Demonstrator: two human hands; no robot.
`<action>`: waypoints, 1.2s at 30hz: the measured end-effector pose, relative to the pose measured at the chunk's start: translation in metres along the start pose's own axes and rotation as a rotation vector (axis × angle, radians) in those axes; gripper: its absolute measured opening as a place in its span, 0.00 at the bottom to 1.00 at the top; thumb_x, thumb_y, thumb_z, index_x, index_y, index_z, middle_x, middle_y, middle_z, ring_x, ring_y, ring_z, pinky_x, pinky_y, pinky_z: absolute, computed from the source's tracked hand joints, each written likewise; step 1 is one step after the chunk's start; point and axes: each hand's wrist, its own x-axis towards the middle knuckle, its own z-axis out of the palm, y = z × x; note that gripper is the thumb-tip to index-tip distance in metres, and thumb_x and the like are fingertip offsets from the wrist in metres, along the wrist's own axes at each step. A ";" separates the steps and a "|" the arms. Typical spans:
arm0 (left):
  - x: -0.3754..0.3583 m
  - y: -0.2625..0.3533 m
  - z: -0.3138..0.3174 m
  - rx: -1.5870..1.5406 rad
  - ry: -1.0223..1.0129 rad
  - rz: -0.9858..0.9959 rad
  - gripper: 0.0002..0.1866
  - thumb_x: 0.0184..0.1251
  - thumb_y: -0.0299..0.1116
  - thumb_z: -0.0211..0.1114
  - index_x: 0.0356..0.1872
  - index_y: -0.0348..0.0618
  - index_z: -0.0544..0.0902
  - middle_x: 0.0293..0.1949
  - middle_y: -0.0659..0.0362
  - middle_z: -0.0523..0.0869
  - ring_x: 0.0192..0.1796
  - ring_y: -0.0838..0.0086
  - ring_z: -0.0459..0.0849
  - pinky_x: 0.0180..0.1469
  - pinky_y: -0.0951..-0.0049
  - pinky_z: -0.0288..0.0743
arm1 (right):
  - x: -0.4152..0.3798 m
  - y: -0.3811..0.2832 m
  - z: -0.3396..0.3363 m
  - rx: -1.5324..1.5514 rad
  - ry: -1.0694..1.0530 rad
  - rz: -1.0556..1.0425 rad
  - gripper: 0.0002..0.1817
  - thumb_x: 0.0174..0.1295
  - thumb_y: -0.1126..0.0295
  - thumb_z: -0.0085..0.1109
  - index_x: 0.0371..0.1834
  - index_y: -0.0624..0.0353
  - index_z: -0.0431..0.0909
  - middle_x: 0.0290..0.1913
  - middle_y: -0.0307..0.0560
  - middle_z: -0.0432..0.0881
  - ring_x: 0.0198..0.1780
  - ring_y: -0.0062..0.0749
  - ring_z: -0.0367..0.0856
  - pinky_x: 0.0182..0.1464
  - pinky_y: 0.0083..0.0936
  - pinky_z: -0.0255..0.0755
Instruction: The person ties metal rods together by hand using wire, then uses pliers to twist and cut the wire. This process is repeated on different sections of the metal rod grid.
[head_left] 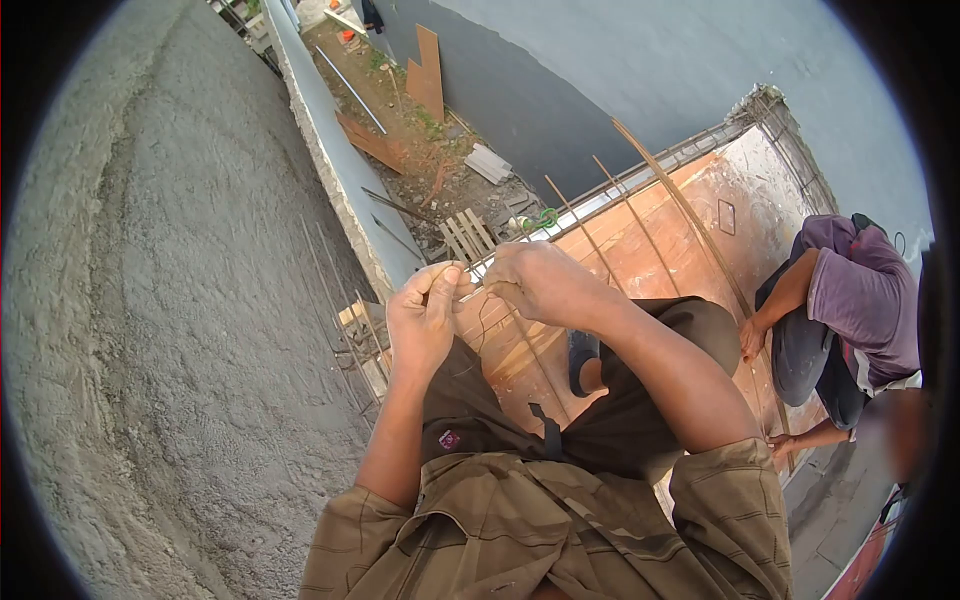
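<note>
My left hand (422, 318) and my right hand (545, 282) are raised in front of me, close together, each pinched. Between them runs a thin wire (482, 322), whose dark loop hangs below the right fingertips. Its ends are hidden in my fingers. Beneath my hands, steel rebar rods (540, 352) lie across the orange-brown plywood panel (515, 372). My knees are bent over this panel.
A co-worker in a purple shirt (868, 300) crouches at right, hands on a long rebar rod (690, 212). Rough grey wall (200, 250) rises at left. Past the panel's edge, the ground (415, 150) lies lower, with boards and rubble. Rebar ends (335, 290) stick up at left.
</note>
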 end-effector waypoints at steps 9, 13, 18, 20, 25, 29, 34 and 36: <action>0.001 -0.002 0.033 -0.312 -0.049 -0.127 0.13 0.78 0.38 0.59 0.45 0.37 0.84 0.36 0.58 0.87 0.34 0.76 0.86 0.37 0.75 0.83 | 0.003 0.001 -0.002 0.470 0.204 0.288 0.13 0.59 0.75 0.61 0.48 0.63 0.85 0.32 0.59 0.85 0.32 0.44 0.85 0.38 0.32 0.76; 0.000 0.008 0.031 -0.387 -0.040 -0.271 0.14 0.78 0.39 0.59 0.45 0.37 0.84 0.34 0.59 0.86 0.30 0.77 0.85 0.33 0.77 0.80 | 0.004 0.006 -0.001 0.334 0.238 0.077 0.15 0.61 0.75 0.61 0.51 0.65 0.84 0.31 0.57 0.86 0.31 0.43 0.85 0.39 0.31 0.77; 0.001 0.010 0.027 -0.348 -0.084 -0.316 0.14 0.78 0.39 0.59 0.44 0.37 0.84 0.29 0.61 0.84 0.27 0.80 0.79 0.28 0.80 0.72 | 0.003 0.002 -0.009 0.458 0.134 0.226 0.13 0.61 0.74 0.62 0.48 0.63 0.85 0.31 0.54 0.85 0.35 0.45 0.84 0.40 0.32 0.76; 0.004 0.006 0.017 -0.423 -0.171 -0.346 0.14 0.74 0.39 0.64 0.42 0.37 0.85 0.28 0.62 0.84 0.25 0.83 0.76 0.26 0.83 0.69 | 0.003 0.007 -0.006 0.349 0.203 0.052 0.11 0.60 0.74 0.64 0.45 0.63 0.85 0.33 0.51 0.83 0.35 0.43 0.82 0.40 0.32 0.74; 0.005 0.002 0.000 -0.563 -0.326 -0.440 0.13 0.73 0.38 0.66 0.40 0.36 0.84 0.28 0.61 0.82 0.25 0.82 0.74 0.28 0.82 0.68 | 0.001 0.002 -0.019 0.341 0.118 -0.087 0.06 0.56 0.74 0.66 0.36 0.63 0.84 0.33 0.49 0.80 0.36 0.43 0.80 0.40 0.35 0.73; 0.005 0.000 -0.003 -0.566 -0.336 -0.430 0.12 0.73 0.36 0.66 0.42 0.35 0.84 0.29 0.60 0.83 0.26 0.80 0.74 0.29 0.82 0.68 | 0.001 0.008 -0.012 0.306 0.092 -0.079 0.06 0.59 0.72 0.64 0.37 0.62 0.85 0.32 0.49 0.80 0.37 0.44 0.81 0.41 0.36 0.73; -0.001 0.007 -0.009 -0.522 -0.379 -0.395 0.11 0.72 0.32 0.65 0.43 0.33 0.83 0.27 0.61 0.81 0.25 0.81 0.73 0.28 0.81 0.65 | -0.001 0.002 -0.018 0.217 -0.054 -0.086 0.07 0.59 0.69 0.63 0.36 0.60 0.85 0.32 0.48 0.80 0.39 0.46 0.82 0.41 0.39 0.74; -0.002 0.007 -0.013 -0.458 -0.391 -0.436 0.10 0.71 0.31 0.66 0.42 0.32 0.84 0.26 0.61 0.82 0.25 0.81 0.73 0.28 0.81 0.65 | -0.003 0.001 -0.017 0.095 -0.128 -0.073 0.06 0.58 0.69 0.64 0.35 0.59 0.85 0.33 0.48 0.80 0.40 0.46 0.83 0.41 0.39 0.75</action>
